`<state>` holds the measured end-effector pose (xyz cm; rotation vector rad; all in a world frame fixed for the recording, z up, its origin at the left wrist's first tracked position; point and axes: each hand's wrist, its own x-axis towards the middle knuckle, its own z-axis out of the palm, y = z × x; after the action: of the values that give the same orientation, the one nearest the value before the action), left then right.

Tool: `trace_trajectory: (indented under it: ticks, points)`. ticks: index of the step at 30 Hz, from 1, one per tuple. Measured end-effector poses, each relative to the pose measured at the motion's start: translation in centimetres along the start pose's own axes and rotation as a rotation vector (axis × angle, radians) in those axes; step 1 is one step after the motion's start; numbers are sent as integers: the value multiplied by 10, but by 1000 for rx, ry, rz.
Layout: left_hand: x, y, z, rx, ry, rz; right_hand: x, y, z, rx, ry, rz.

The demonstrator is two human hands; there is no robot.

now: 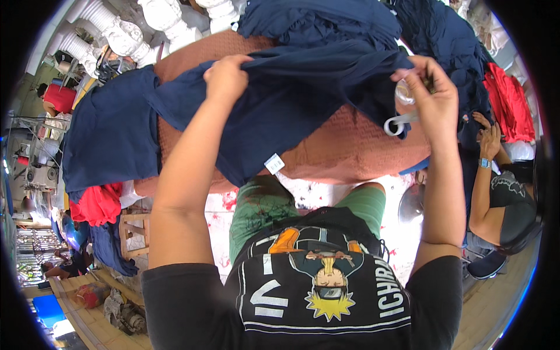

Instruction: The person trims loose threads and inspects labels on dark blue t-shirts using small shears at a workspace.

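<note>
A dark navy garment point(274, 111) is stretched sideways between my two hands, its lower part hanging over the near side of the brown cloth-covered surface. A white printed tag point(273, 164) shows at its lower edge. My left hand point(226, 80) is closed on the upper left of the fabric. At the garment's right end my right hand point(436, 96) is closed, thumb and fingers at the fabric edge. A small tool with a white ring handle point(394, 126) hangs from that hand; its working end is hidden, so its kind is unclear.
The brown textured cover point(361, 146) lies beneath the garment. Folded navy cloth point(111, 128) rests left, a navy heap point(318, 23) lies beyond. Red cloth point(508, 105) sits far right, near a co-worker's hands point(489, 137). White ornate columns point(119, 35) stand far left, a wooden stool point(135, 233) below.
</note>
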<state>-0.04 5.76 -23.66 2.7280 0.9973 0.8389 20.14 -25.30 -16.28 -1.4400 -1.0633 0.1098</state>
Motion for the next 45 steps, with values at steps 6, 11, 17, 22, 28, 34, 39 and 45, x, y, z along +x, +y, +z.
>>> trace_trajectory:
  ticks: [6, 11, 17, 22, 28, 34, 39, 45]
  points:
    - [48, -26, -73, -523, 456, -47, 66, 9, -61, -303, -39, -69]
    - [-39, 71, -142, -743, -638, 181, 53, 29, -148, -1032, -474, 340]
    - [-68, 48, -122, -647, -340, -85, -13, 53, -79, -330, -415, 346]
    - [-112, 73, -171, -479, -727, -64, -37, 46, 12, -265, -584, 269]
    - [-113, 41, -113, -341, -418, 311, -64, 58, 87, -383, -507, -69]
    - [-122, 44, -13, -183, -258, 329, -79, 79, 133, -431, -410, -84]
    - [-134, 59, -1, -448, -116, 304, -66, 50, 105, -417, -406, -80]
    - [-161, 68, -65, -260, -710, 381, -100, 77, 82, -438, -474, 28]
